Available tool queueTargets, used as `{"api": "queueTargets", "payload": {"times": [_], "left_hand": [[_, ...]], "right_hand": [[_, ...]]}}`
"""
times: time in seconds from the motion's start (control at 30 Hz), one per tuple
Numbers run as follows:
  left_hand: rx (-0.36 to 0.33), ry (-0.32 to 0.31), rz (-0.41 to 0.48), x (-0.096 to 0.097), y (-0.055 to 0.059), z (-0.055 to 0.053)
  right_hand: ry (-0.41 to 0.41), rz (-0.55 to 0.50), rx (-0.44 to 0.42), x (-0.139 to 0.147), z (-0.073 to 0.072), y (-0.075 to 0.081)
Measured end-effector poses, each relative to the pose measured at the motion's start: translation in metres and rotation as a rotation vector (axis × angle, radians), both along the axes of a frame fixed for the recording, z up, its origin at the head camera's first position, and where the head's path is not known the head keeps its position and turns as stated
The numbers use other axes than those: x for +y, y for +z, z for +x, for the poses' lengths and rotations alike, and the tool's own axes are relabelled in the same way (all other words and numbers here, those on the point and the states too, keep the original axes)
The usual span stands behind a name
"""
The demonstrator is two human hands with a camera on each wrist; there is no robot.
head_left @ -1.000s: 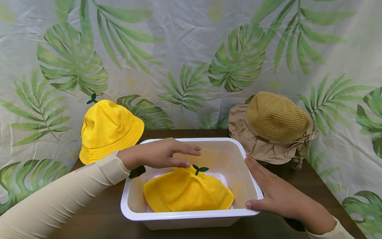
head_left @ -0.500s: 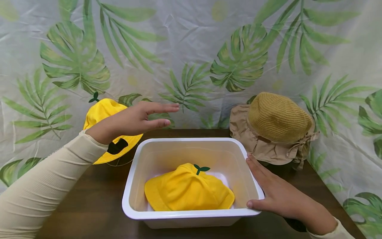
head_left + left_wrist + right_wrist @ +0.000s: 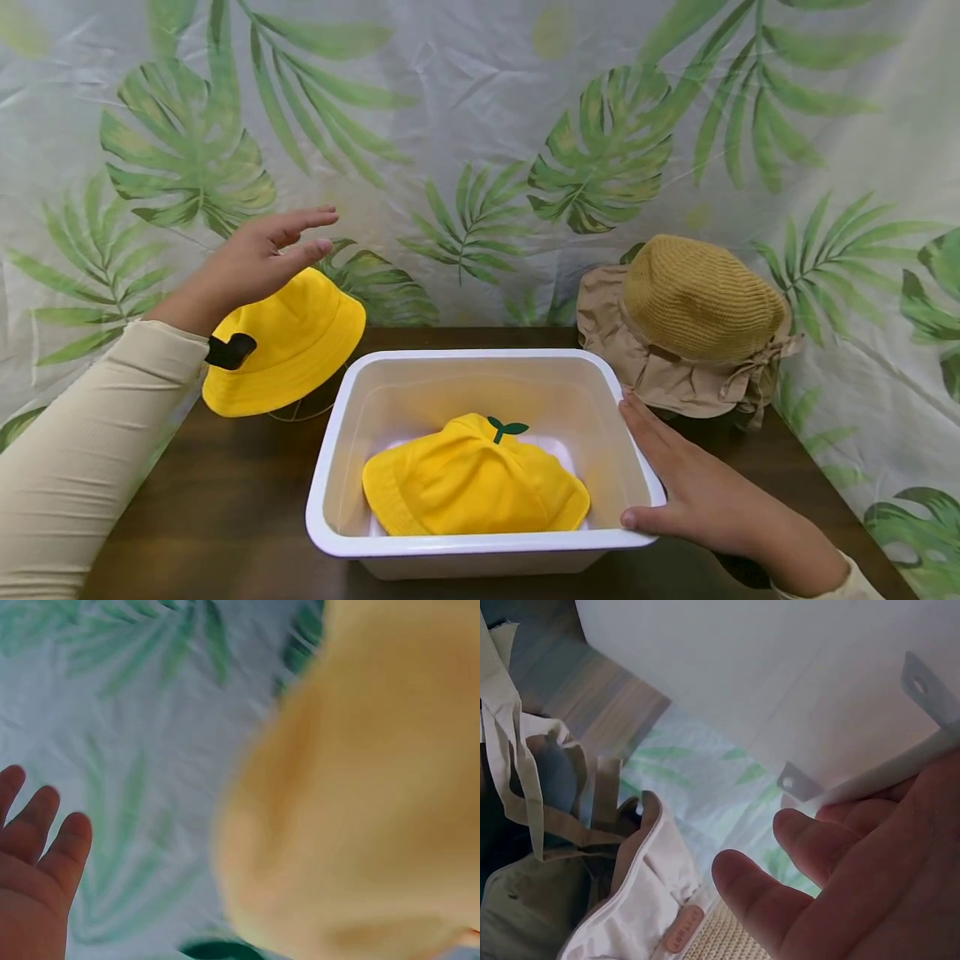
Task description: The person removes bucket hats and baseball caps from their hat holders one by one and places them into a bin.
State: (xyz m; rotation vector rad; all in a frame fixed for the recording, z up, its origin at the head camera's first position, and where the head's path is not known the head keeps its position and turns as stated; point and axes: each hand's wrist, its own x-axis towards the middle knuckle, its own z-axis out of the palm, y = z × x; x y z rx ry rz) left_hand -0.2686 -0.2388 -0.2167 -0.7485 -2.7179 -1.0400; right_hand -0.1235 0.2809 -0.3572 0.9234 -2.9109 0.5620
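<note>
Since one second earlier, the left hand [image 3: 251, 258] has moved from above the white tub [image 3: 480, 546] to the left yellow hat [image 3: 300, 333]. I record it holding nothing, fingers extended before the hat's crown; contact I cannot tell. The right hand [image 3: 693, 483] is spread wide on the tub's right side, thumb on the rim. A second yellow hat [image 3: 472, 492] lies inside. Only the right wrist view shows me holed tabs [image 3: 801, 784] under the rim and lettering on the brown hat's tag [image 3: 685, 930].
</note>
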Motion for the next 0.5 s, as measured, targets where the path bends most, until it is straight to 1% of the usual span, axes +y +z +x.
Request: {"api": "queueTargets", "payload": {"times": [0.13,0.27,0.37,0.5], "left_hand": [[0.033,0.085,-0.007,-0.021,-0.009,-0.002],[0.042,0.162,-0.033,-0.037,-0.018,-0.003],[0.041,0.2,-0.046,-0.044,-0.024,-0.006],[0.042,0.224,-0.046,-0.05,-0.03,-0.01]], "right_hand": [[-0.004,-0.006,-0.004,0.0,0.0,0.0],[0.003,-0.005,-0.002,-0.001,-0.001,-0.001],[0.007,-0.008,-0.008,-0.001,-0.001,-0.001],[0.006,-0.011,-0.015,-0.001,0.0,0.0]]}}
